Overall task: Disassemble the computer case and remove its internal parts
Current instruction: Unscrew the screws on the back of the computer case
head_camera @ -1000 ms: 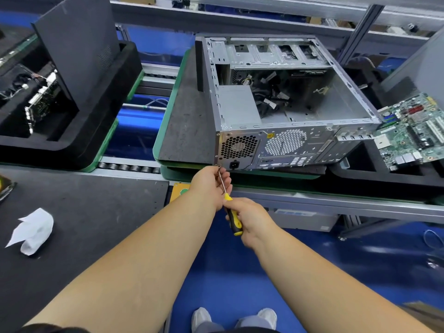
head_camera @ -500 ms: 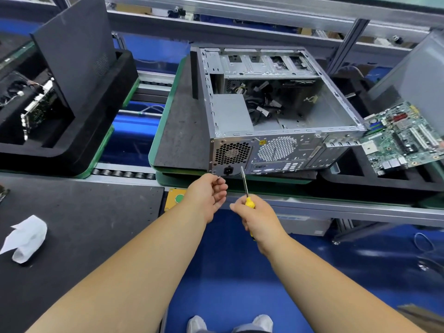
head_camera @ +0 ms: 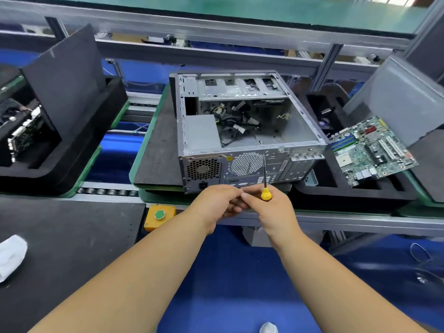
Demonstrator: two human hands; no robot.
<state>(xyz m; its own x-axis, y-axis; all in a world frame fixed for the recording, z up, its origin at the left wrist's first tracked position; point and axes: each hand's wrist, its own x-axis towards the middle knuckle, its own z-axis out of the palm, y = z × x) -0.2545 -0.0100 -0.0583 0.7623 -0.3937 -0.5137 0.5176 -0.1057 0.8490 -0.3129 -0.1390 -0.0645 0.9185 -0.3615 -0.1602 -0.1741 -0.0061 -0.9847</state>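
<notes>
Computer case (head_camera: 242,131) lies open on its side on a dark mat, near the front edge. Its motherboard (head_camera: 370,150) is already out, just beside it; the power supply (head_camera: 203,135) and cables (head_camera: 236,128) are left. Just in front, the right hand (head_camera: 271,207) holds a yellow screwdriver (head_camera: 265,186) pointing up. The left hand (head_camera: 217,204) has curled fingers meeting it; I cannot tell what they pinch.

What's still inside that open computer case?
Inside the computer case you can see a grey power supply box in the near left corner, loose cables mid-floor, and a drive cage along the far side. What lies under the cage and cables is hidden.
</notes>
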